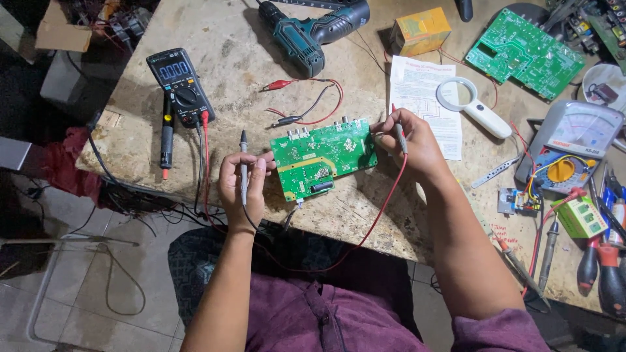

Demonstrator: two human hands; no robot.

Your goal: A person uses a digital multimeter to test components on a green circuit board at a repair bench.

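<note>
A small green circuit board lies near the front edge of the worn wooden table. My left hand grips a black test probe upright, and its fingertips touch the board's left edge. My right hand holds a red test probe at the board's right edge. The probes' red and black leads run down past the table edge and back to a black digital multimeter at the left.
Around the board lie a teal cordless drill, red and black clip leads, a yellow box, a printed sheet, a white magnifier, a larger green board, an analogue meter and screwdrivers.
</note>
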